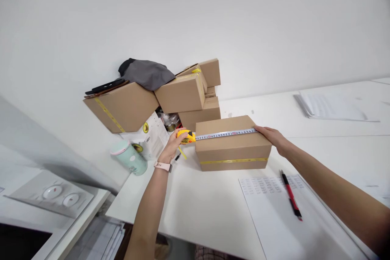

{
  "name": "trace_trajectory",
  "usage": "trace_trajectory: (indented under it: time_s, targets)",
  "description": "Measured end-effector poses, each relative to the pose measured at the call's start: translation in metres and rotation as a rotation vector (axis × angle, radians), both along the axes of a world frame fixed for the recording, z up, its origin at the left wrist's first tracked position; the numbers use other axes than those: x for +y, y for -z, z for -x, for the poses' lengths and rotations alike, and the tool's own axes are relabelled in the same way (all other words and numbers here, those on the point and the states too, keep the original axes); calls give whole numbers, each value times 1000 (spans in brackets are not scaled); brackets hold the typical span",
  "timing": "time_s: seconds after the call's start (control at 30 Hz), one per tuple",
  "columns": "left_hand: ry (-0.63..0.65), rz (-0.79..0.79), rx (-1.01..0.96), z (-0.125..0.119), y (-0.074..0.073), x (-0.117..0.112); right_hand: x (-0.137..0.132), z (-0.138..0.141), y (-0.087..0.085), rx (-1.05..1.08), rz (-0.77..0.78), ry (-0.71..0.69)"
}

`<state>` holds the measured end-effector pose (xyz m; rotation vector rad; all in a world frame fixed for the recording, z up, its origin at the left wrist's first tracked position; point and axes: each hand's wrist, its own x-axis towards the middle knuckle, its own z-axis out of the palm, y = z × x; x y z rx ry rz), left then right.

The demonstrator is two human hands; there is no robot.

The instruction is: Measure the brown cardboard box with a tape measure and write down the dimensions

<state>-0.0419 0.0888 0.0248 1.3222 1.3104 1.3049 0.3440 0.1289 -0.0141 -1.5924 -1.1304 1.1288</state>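
Observation:
A closed cardboard box (233, 152) with a yellow strip along its front side sits on the white table. My left hand (173, 143) grips a yellow tape measure (188, 137) by the box's left edge. From its case the silver blade (225, 133) runs across the box's top to the right edge. There my right hand (272, 137) pinches the blade's end against the box, fingers partly hidden behind the edge. Below the box lies a printed sheet (258, 211) with a red and black pen (291, 196) on it.
Stacked cardboard boxes (128, 103) with a grey cloth (148, 73) on top stand at the back left. A mint-green tumbler (131, 158) is near the table's left edge. A paper stack (329, 107) lies at the back right.

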Motion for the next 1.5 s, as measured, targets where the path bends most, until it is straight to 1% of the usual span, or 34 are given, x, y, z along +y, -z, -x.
trace_trajectory:
  time_s: [0.07,0.17,0.27,0.37,0.47,0.53,0.57,0.6,0.63,0.67,0.7,0.77,0.8,0.83,0.87,0.9,0.97,1.07,1.13,1.2,1.3,1.4,1.5]
  targets:
    - [17,-1,6,1,0,-1,-1,-2,-2,-87,-36,14]
    - [51,-2,22,1,0,-3,-1,-4,-5,-281,-111,44]
    - [58,-7,56,0,-1,-7,2,-3,-9,-402,-111,53]
    - [25,-20,106,-5,-8,-13,5,-2,-15,-442,-94,43]
    - [-10,-37,146,-11,-23,-34,5,-4,-26,-344,-134,13]
    - [26,-23,142,-18,-31,-59,4,-5,-36,-268,-224,-16]
    - [77,1,128,-23,-31,-75,4,-4,-42,-254,-277,-34]
    - [183,68,73,-30,-28,-92,5,-3,-48,-254,-330,-62]
    - [281,133,17,-40,-22,-109,6,-1,-53,-263,-378,-104]
    - [358,216,-48,-51,-13,-125,8,3,-57,-278,-419,-165]
    - [422,310,-163,-65,-1,-141,10,9,-61,-302,-449,-246]
    - [484,475,-442,-98,22,-165,19,23,-65,-386,-478,-432]
    - [489,503,-544,-115,31,-172,25,32,-66,-452,-475,-507]
    - [499,498,-605,-132,36,-176,32,42,-66,-532,-460,-556]
    - [483,471,-661,-148,38,-177,40,51,-66,-613,-442,-580]
    - [449,439,-707,-161,37,-174,49,61,-66,-682,-424,-583]
    - [392,367,-761,-181,26,-163,67,78,-65,-768,-401,-573]
    - [323,318,-773,-193,5,-139,92,95,-60,-800,-378,-554]
    - [283,327,-806,-196,-2,-128,103,98,-53,-802,-355,-529]
    - [248,349,-853,-200,-2,-123,109,96,-45,-780,-341,-525]
    - [228,385,-862,-208,4,-127,112,90,-36,-714,-346,-567]
    - [256,406,-812,-215,11,-133,113,84,-32,-650,-355,-601]
    - [264,416,-779,-219,13,-134,115,84,-31,-604,-350,-612]
